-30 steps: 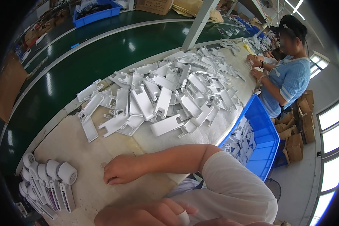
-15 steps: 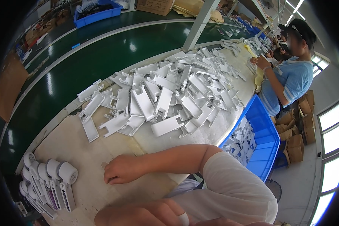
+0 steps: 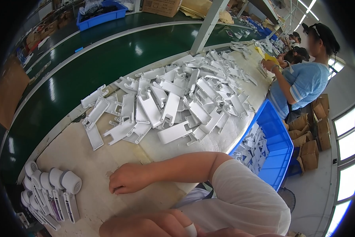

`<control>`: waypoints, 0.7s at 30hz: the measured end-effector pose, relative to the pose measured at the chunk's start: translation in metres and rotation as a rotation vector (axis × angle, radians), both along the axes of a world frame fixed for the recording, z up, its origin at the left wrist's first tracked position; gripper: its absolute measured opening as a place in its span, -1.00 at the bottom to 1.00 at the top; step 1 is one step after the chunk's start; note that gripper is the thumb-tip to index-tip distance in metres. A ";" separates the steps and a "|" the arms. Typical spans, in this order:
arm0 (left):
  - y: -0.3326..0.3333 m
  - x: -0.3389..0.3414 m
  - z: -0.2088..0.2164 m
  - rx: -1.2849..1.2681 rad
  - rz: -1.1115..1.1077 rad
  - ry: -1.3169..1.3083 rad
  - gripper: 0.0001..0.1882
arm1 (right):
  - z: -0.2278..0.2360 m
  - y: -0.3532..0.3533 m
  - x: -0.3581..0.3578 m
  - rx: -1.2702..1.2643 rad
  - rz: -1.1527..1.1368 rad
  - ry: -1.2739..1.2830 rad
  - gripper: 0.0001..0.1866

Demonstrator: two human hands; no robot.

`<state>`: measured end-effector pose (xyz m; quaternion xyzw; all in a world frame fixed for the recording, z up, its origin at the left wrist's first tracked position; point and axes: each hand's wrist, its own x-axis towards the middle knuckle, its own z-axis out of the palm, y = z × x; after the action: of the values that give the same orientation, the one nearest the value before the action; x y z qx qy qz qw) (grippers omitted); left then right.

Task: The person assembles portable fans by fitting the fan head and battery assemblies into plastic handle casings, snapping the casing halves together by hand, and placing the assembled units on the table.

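Co-worker [image 3: 305,81] has shifted rightward; right hand [image 3: 127,178] rests curled on worktable [image 3: 67,148].

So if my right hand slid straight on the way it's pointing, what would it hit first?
Your right hand would probably meet the nearest white round-headed device across the bare table, though fisheye bending leaves the exact line unclear.

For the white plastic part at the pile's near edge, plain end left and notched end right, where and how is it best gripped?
Probably by the plain left end of the white plastic part, pinched across its long edges, from the near left. That end looks smooth and juts out of the pile over the worktable; the notched end sits among other parts.
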<state>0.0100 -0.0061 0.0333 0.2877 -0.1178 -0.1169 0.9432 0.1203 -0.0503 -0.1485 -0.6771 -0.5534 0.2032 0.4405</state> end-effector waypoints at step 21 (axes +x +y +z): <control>0.014 0.013 -0.009 0.099 -0.072 -0.270 -0.73 | 0.001 -0.002 0.002 -0.041 0.034 -0.012 -0.86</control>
<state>0.0234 0.0080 0.0247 0.3426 -0.2477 -0.1166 0.8987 0.1225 -0.0528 -0.1475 -0.6777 -0.5630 0.2180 0.4198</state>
